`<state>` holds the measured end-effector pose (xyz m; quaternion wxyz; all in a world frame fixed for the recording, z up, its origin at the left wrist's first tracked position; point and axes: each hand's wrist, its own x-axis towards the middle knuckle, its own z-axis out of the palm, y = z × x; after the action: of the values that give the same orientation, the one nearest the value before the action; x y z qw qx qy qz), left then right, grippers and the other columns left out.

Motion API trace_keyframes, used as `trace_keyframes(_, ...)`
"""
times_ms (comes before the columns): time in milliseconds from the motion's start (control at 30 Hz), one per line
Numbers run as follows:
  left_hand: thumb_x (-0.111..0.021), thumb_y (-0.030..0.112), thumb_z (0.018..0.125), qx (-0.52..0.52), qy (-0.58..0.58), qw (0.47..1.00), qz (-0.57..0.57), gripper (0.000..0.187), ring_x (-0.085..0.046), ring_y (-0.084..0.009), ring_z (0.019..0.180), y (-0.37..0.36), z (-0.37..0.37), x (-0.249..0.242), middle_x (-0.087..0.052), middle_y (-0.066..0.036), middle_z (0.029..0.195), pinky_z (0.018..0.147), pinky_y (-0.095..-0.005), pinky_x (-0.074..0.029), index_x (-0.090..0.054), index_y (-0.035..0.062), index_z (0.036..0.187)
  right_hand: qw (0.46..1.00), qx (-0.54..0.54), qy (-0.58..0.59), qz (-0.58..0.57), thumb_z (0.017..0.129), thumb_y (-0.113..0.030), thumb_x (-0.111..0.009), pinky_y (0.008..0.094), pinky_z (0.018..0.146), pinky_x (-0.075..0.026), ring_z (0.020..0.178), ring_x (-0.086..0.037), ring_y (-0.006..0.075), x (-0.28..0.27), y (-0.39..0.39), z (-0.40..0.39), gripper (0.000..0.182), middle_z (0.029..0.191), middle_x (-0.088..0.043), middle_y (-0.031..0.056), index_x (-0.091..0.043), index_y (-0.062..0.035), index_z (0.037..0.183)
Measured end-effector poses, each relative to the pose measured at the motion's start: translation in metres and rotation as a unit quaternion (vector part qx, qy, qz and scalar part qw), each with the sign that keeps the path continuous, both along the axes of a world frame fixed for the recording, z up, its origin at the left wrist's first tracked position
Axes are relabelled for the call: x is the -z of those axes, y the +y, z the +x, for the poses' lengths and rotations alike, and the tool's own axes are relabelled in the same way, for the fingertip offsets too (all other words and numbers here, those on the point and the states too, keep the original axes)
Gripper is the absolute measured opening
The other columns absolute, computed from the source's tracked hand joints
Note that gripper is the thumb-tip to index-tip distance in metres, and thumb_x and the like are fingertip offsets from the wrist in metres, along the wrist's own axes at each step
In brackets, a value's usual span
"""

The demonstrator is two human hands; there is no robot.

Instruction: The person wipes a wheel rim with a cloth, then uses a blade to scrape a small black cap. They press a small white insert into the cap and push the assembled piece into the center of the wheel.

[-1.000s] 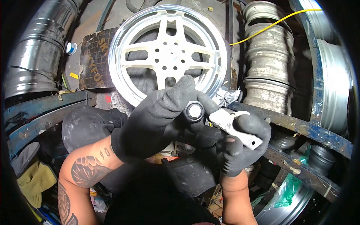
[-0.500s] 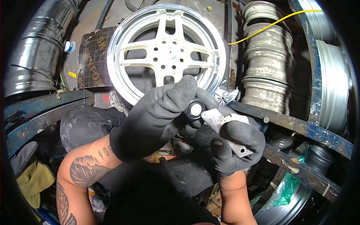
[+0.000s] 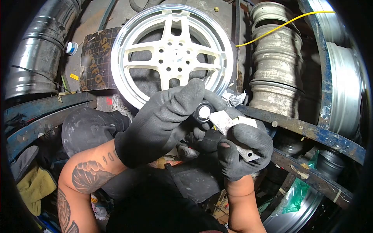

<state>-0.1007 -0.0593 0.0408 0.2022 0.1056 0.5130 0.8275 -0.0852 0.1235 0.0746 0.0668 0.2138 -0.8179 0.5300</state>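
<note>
My left hand (image 3: 161, 116), in a dark grey work glove, is closed around a small black round piece with a white disc (image 3: 204, 112) in its centre. Its thumb points up over the piece. My right hand (image 3: 250, 149), gloved the same way, grips a flat metal strip (image 3: 222, 122) with a small hole near its lower end. The strip's upper end comes right to the rim of the black piece. Something pale (image 3: 245, 121) also shows behind the right fingers. Beyond both hands lies a cream-white multi-spoke wheel (image 3: 176, 64) with a polished rim, face up.
Stacked bare wheel barrels (image 3: 276, 66) stand at the right, below a yellow cable (image 3: 272, 26). Shiny barrels (image 3: 39, 58) line the left. A dark printed board (image 3: 95, 62) lies beside the wheel. Blue metal frame rails (image 3: 299, 120) border the work area, with crumpled paper (image 3: 234, 99) nearby.
My right hand has risen slightly, and the strip has turned a little against the black piece's rim. A bit of yellow now shows under the strip. My left hand stays nearly still.
</note>
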Motion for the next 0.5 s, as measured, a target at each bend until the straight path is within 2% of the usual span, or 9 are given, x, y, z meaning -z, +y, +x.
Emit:
trace_keyframes(200, -0.025, 0.047, 0.105, 0.047, -0.128, 0.989, 0.058, 0.053, -0.053, -0.0049, 0.069, -0.005, -0.0028, -0.0034, -0.06, -0.002, 0.085, 0.062, -0.0196, -0.043, -0.056, 0.0061, 0.115, 1.0, 0.0, -0.003, -0.005, 0.076, -0.006, -0.066, 0.036, 0.086, -0.05, 0.094, -0.064, 0.0277, -0.0012, 0.0016, -0.0005, 0.04, 0.107, -0.067, 0.0146, -0.066, -0.0046, 0.116)
trace_keyframes(267, -0.025, 0.048, 0.104, 0.02, -0.05, 0.998, 0.031, 0.053, -0.053, -0.0048, 0.069, -0.0012, -0.0023, 0.0025, -0.061, -0.002, 0.085, 0.062, -0.0192, -0.042, -0.056, 0.0063, 0.115, 1.0, 0.0, -0.004, -0.005, 0.076, -0.006, -0.066, 0.036, 0.086, -0.05, 0.094, -0.064, 0.0278, -0.0006, 0.0015, -0.0012, 0.041, 0.108, -0.067, 0.0147, -0.066, -0.0042, 0.116)
trace_keyframes(333, -0.024, 0.048, 0.105, 0.015, -0.029, 0.999, 0.016, 0.053, -0.053, -0.0048, 0.069, -0.0008, -0.0025, 0.0031, -0.061, -0.002, 0.085, 0.062, -0.019, -0.042, -0.056, 0.0063, 0.115, 1.0, 0.001, -0.004, -0.004, 0.076, -0.006, -0.065, 0.036, 0.086, -0.05, 0.094, -0.064, 0.0278, -0.0001, 0.001, -0.0016, 0.041, 0.108, -0.066, 0.0148, -0.066, -0.0037, 0.116)
trace_keyframes(500, -0.022, 0.045, 0.105, 0.042, -0.145, 0.987, 0.058, 0.052, -0.055, -0.0049, 0.072, -0.0035, -0.0034, -0.0067, -0.062, -0.002, 0.087, 0.062, -0.0192, -0.043, -0.056, 0.0058, 0.116, 1.0, -0.009, -0.007, -0.001, 0.076, -0.006, -0.065, 0.0361, 0.086, -0.05, 0.095, -0.064, 0.0279, -0.0013, 0.0008, -0.0019, 0.041, 0.109, -0.066, 0.015, -0.066, -0.0027, 0.117)
